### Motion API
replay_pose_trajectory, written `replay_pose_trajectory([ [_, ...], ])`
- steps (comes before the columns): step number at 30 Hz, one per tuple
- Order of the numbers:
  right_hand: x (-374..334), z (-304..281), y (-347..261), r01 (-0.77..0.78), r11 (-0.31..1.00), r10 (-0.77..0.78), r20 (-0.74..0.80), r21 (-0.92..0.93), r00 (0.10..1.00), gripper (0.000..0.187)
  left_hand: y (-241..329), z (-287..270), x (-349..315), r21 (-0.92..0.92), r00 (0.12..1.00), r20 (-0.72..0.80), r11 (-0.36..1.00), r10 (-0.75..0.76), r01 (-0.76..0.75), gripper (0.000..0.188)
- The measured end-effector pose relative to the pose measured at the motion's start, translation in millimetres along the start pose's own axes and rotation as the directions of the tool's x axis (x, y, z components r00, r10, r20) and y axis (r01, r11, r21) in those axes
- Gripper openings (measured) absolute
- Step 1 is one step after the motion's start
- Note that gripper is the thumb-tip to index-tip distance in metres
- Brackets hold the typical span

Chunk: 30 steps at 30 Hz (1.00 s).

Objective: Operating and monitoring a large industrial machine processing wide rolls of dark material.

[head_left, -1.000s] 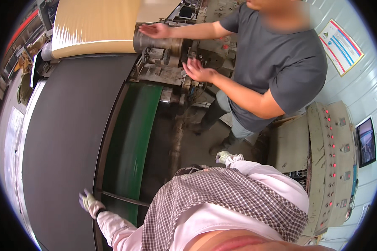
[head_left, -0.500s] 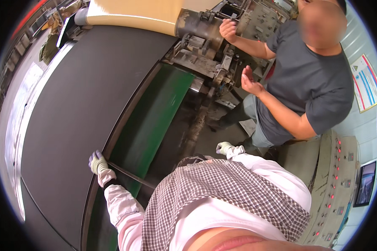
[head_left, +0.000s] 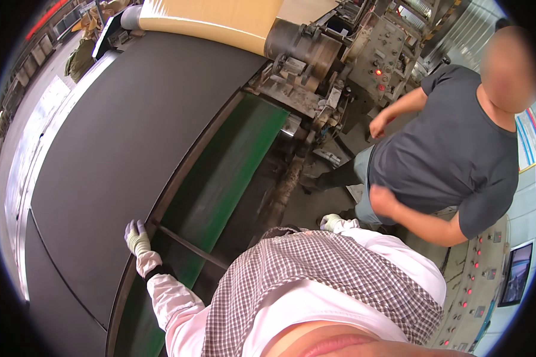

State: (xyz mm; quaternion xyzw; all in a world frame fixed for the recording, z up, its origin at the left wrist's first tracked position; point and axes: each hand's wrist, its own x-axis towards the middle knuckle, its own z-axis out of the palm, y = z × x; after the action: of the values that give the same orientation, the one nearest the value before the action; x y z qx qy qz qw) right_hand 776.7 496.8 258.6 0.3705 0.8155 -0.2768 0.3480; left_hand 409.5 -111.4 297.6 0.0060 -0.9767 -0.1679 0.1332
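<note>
My left hand, in a pale glove with greyish fingertips, rests on the near edge of a wide black sheet. Its fingers are stretched out and hold nothing. Just right of it, a thin bar crosses a green belt that runs beside the sheet. My right hand, gloved too, is off to the right in front of my checked apron, away from the machine. Its fingers look curled, with nothing seen in them; part of the hand is hidden.
A co-worker in a dark T-shirt stands at the right. At the far end are a yellowish roll and a metal roller. A control panel stands behind; a console with red lights is at the lower right.
The view has shifted slightly. The black sheet's cross line has moved along. The co-worker has lowered both raised hands and moved right. My left hand stays at the sheet's edge, its fingers still extended.
</note>
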Motion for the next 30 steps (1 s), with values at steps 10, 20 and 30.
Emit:
replay_pose_trajectory([
  [10, -1.3, -4.4, -18.4, 0.210, 0.977, -0.211, -0.043, -0.022, 0.977, 0.022, -91.4, -76.4, -28.7, 0.483, 0.808, 0.033, 0.717, -0.588, 0.503, 0.063],
  [20, -18.9, -11.9, -48.2, 0.167, 0.986, -0.168, -0.049, -0.023, 0.985, 0.021, -97.6, -78.7, -27.3, 0.418, 0.748, 0.240, 0.761, -0.619, 0.496, 0.062],
  [30, -14.8, 1.4, -31.2, 0.181, 0.983, -0.181, -0.065, -0.003, 0.981, 0.024, 4.7, -24.4, 8.6, 0.326, 0.931, 0.201, 0.917, -0.305, 0.229, 0.058],
])
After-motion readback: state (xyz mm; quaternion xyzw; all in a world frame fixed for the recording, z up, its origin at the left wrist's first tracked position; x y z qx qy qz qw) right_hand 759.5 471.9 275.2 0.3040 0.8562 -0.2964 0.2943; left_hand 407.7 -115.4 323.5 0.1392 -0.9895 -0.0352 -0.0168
